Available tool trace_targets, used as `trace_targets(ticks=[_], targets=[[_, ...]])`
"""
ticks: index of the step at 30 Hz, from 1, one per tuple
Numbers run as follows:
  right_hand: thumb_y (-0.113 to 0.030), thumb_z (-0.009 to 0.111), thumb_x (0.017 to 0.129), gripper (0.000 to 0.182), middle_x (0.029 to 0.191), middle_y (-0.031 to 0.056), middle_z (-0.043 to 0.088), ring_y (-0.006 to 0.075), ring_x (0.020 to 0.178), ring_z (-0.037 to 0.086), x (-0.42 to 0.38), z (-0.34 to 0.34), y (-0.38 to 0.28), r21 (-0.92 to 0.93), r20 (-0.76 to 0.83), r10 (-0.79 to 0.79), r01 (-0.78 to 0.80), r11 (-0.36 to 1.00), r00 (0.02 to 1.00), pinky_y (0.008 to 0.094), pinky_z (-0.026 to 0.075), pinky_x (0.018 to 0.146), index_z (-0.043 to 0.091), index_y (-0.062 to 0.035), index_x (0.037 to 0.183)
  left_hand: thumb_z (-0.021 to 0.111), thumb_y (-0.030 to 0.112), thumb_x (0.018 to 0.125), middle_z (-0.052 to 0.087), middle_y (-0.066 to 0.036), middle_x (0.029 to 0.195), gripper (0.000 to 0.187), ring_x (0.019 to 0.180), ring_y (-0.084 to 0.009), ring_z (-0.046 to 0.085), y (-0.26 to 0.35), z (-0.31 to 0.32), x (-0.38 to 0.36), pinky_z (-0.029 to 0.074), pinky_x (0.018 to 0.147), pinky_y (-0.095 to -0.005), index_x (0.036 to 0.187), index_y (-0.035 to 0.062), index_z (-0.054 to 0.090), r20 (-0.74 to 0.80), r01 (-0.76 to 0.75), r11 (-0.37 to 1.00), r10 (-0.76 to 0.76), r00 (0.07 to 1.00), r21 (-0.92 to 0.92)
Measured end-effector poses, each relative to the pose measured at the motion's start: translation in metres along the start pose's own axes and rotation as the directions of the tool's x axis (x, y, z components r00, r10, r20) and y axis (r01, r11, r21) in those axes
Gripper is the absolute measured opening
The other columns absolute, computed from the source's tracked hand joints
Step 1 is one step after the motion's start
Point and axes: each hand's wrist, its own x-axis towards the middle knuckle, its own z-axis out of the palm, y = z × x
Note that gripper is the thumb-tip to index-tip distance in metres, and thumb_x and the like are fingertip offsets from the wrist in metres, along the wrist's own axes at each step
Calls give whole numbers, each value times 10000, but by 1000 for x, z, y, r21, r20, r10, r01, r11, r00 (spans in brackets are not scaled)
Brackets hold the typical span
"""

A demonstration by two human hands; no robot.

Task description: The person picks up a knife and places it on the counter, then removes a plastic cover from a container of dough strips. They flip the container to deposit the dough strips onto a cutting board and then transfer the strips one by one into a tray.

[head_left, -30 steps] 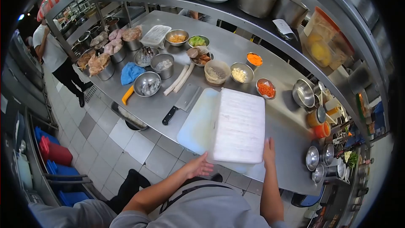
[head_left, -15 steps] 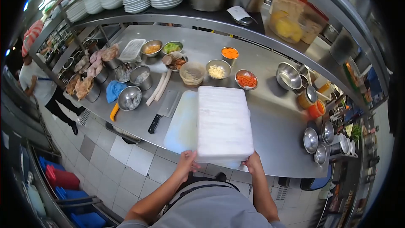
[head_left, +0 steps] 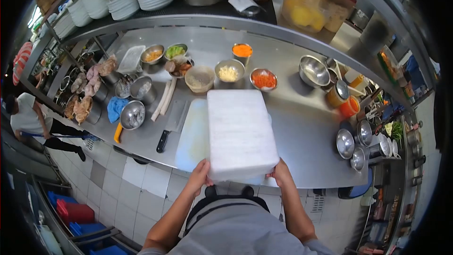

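Note:
A large white rectangular block (head_left: 240,132), perhaps foam, sits over a pale cutting board (head_left: 188,144) at the front edge of the steel table. My left hand (head_left: 200,174) grips its near left corner with curled fingers. At the near right corner, my right hand (head_left: 281,172) holds it too, fingertips tucked beneath. What lies under the block is hidden. Left of the board rests a cleaver with a black handle (head_left: 163,141). Beyond the block stand bowls of shredded carrot (head_left: 264,80) and a chopped pale yellow ingredient (head_left: 228,73).
Two long pale sticks (head_left: 163,100) lie beside a metal bowl (head_left: 132,114) and a blue cloth (head_left: 116,108). Steel bowls (head_left: 345,143) cluster at the right end. A shelf rail (head_left: 198,19) crosses above the table. Another person (head_left: 30,115) stands at far left holding a blue-handled tool.
My left hand has come up against the block's corner and closed on it. The view has shifted slightly. The other person at left has moved into a different stance.

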Motion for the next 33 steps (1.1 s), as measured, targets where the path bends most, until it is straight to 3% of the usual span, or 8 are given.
trace_targets(ticks=[3,6,10,15,17,20,23,33], targets=[[-572,431,1078,562,967,31,684,121,755,615,13,-4,20,13,-23,20,-19,1000,1000,282,521,616,602,-110,1349,376,568,1132,678,-90,1052,649,778,-153,668,-28,2,-1,562,661,-280,1566,88,428,60,11,990,-3,998,-142],[-604,425,1077,598,981,35,692,137,772,629,16,-7,38,13,-55,31,-30,999,998,289,533,631,603,-108,1358,553,296,1116,527,-177,1477,745,1241,-257,612,-39,5,-1,590,888,-364,1698,83,139,23,-43,966,51,998,-253],[-611,436,1077,606,999,44,706,155,788,642,12,-5,34,38,-58,6,-4,999,998,302,545,647,622,-107,1359,734,-87,922,460,-183,1548,1170,1238,-251,614,-63,1,-3,576,927,-377,1696,112,-120,125,-331,931,351,928,-158],[-559,514,1056,547,1003,54,716,164,806,654,5,4,28,60,-84,61,-56,997,995,320,555,652,646,-94,1312,841,-29,833,493,-195,1500,1280,1159,-222,644,-48,-5,-21,565,910,-352,1707,112,-84,232,-150,974,187,955,-167],[-508,541,1045,497,1022,66,721,182,838,674,16,0,38,133,-72,66,-56,990,995,324,561,650,646,-85,1285,855,57,851,584,-208,1348,1185,1090,-265,663,-58,-5,-20,558,876,-359,1711,79,40,133,-362,808,341,931,465],[-465,560,1037,454,1054,80,723,210,877,693,17,1,39,145,-87,77,-64,987,993,331,567,644,642,-89,1276,870,131,845,607,-220,1213,1085,1052,-368,648,-61,4,-16,550,864,-405,1678,35,181,19,-444,656,548,836,610],[-420,574,1040,417,1073,92,722,225,886,695,14,7,35,144,-142,110,-89,986,984,360,579,640,621,-92,1293,871,151,831,614,-221,1175,1041,1071,-443,613,-55,-3,-6,542,897,-456,1645,22,235,61,-507,491,673,738,708],[-411,578,1024,406,1054,85,715,206,817,685,33,6,39,133,-92,88,-76,988,992,312,539,577,619,-85,1262,865,117,771,606,-192,1097,1083,1039,-414,614,-33,-15,9,514,885,-494,1655,48,244,64,-411,388,657,751,825]])
